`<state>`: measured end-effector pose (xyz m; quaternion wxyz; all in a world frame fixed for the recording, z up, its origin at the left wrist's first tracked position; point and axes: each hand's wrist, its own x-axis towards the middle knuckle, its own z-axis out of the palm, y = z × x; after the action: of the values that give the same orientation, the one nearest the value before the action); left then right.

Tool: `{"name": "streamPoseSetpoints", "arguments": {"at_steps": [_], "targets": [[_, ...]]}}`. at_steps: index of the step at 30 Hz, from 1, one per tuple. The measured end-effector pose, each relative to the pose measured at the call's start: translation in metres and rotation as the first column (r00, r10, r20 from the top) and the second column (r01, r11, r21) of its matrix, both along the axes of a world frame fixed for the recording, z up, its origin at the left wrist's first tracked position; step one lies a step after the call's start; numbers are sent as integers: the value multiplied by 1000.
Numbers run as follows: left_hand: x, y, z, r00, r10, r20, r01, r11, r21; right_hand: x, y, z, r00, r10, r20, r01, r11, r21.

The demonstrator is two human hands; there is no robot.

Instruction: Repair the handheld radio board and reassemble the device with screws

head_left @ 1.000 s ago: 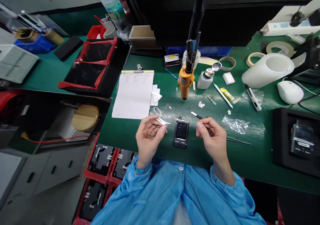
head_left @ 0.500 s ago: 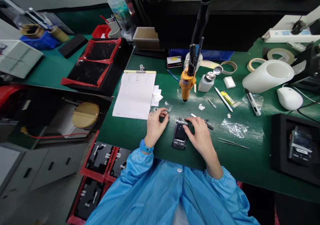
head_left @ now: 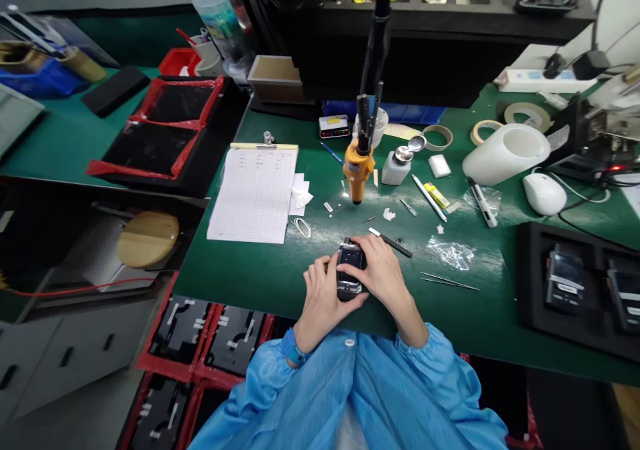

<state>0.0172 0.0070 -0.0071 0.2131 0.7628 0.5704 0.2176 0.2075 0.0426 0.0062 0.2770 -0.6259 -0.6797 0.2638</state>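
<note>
Head view: 1 device (head_left: 349,261) at desk (head_left: 260,270) front edge, gripped by both hands: left hand (head_left: 323,297) closed on its left side, right hand (head_left: 383,277) on its right. 1 pen (head_left: 393,242) just behind, 1 tweezers (head_left: 449,281) to the right, 1 clipboard (head_left: 255,193) to the left, 1 hanging screwdriver (head_left: 358,173) further back. 2 more devices in tray (head_left: 530,283) at right.

device underside: hidden by the left hand (head_left: 323,297) and right hand (head_left: 380,277) wrapped round the handheld device (head_left: 349,267)
clipboard sheet (head_left: 255,193): print too small to read
trays (head_left: 625,290) at 3 o'clock: cut by the edge
scraps (head_left: 389,214) at 12 o'clock: too small to tell
</note>
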Motion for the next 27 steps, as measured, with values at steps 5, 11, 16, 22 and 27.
{"name": "streamPoseSetpoints", "arguments": {"at_steps": [5,11,16,22,27], "targets": [[9,0,-12,942,24,335,-18,1000,-21,2,-6,9,997,-32,-70,33,999,10],[12,-1,-6,828,-11,560,57,996,-64,1,-18,29,990,-34,-138,43,997,63],[10,-1,15,676,103,730,133,957,-258,1,-28,42,990,-29,-135,43,994,104],[3,-2,36,685,141,715,148,934,-325,0,-32,57,992,-37,-119,59,982,180],[-8,0,50,745,104,659,146,939,-312,0,-32,63,989,-43,-139,74,971,229]]}}
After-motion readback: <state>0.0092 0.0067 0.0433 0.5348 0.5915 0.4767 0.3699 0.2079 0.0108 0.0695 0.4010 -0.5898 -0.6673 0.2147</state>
